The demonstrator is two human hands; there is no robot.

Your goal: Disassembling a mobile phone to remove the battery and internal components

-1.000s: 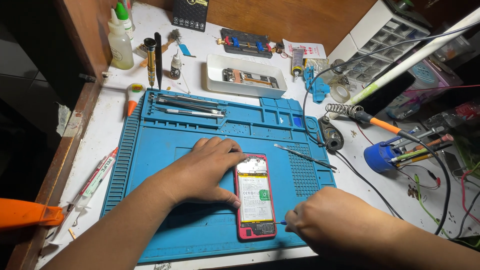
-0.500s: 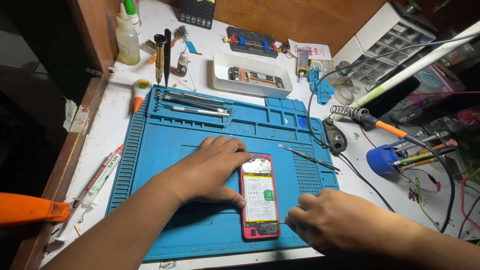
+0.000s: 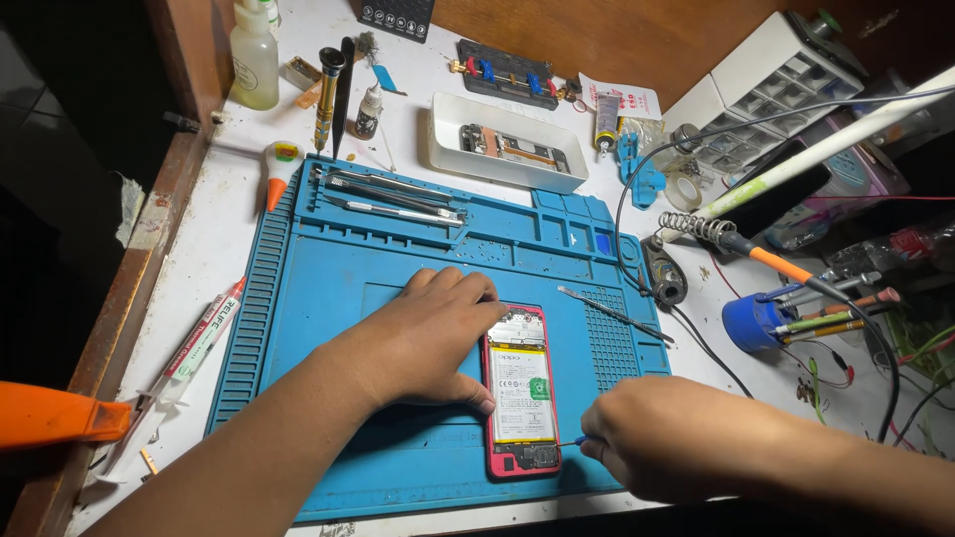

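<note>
Flat on the blue silicone mat near the bench's front edge, the opened red-framed phone, light, stiff, fragile inside, is pinned at its left rim by the left hand, grip spread wide, while the right hand grip pinches a thin blue-tipped tool.

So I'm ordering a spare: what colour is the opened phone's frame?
The phone's frame is pinkish red, clearest in the head view, on the blue mat.

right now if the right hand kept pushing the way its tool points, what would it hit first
The right hand points its thin tool leftward, so it would meet the lower right edge of the opened red phone first. The tip looks nearly touching already, though depth is hard to judge.
</note>
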